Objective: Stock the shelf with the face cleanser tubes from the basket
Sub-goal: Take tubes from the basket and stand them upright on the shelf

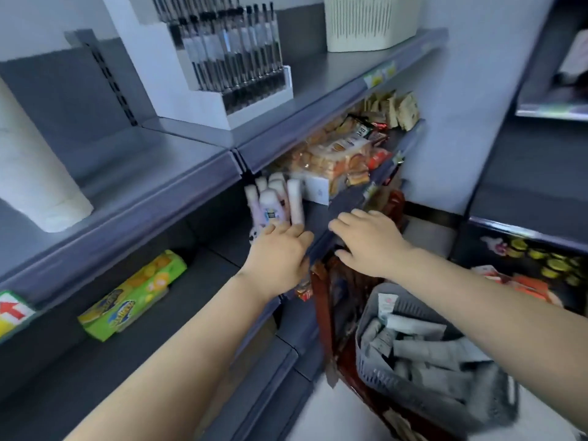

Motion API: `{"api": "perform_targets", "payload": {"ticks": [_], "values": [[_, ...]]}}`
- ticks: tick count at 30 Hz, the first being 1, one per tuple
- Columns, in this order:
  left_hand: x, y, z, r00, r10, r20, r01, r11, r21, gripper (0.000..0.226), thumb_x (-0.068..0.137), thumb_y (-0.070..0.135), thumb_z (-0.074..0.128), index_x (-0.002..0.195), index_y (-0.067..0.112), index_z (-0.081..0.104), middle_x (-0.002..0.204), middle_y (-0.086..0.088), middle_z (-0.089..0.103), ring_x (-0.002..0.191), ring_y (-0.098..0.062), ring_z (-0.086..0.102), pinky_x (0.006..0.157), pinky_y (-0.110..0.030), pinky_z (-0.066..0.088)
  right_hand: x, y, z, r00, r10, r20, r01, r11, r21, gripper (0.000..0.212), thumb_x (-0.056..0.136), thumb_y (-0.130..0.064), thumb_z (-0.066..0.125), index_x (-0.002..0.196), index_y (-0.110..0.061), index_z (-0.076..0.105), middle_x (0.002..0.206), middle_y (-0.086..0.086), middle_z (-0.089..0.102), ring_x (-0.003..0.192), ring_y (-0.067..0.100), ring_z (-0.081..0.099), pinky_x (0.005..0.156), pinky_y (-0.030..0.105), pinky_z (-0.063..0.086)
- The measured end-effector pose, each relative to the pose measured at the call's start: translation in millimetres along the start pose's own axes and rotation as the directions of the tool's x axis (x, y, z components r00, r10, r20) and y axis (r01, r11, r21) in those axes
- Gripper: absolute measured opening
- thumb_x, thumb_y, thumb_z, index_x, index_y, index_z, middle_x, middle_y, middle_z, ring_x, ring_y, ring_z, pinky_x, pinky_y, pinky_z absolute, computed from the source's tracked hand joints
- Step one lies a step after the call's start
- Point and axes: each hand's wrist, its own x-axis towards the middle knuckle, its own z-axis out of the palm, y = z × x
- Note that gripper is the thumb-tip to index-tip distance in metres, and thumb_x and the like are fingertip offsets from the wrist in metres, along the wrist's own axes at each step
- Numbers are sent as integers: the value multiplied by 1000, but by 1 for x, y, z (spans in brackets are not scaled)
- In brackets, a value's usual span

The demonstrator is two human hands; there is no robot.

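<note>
Left hand (280,249), fingers extended, touching upright face cleanser tubes (275,198) on the shelf (343,198); right hand (369,240), fingers spread and empty, above the shelf edge. Grey basket (375,374) (lower right) contains further tubes.

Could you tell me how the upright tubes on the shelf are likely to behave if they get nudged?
The tubes stand tall and narrow, so they would probably tip easily. They are packed close together, so one falling may knock its neighbours over. They look like smooth plastic, likely light and a bit slippery.
</note>
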Motion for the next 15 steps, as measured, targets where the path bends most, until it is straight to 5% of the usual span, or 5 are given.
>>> {"api": "perform_targets", "payload": {"ticks": [6,15], "values": [[47,61,65,976,134,170,-111,984,-135,35,88,32,47,119,16,54,119,-4,56,114,-27,50,89,-35,37,-66,55,56,959,195,207,-203,979,18,46,87,-41,54,124,-17,43,121,1,49,116,23,48,79,33,39],[98,151,170,858,259,444,-142,949,-280,38,88,31,49,124,18,50,119,-4,54,113,-27,49,86,-37,40,-148,133,157,818,360,449,-482,854,194,46,85,-38,57,125,-19,47,121,1,53,112,24,53,78,35,44]]}}
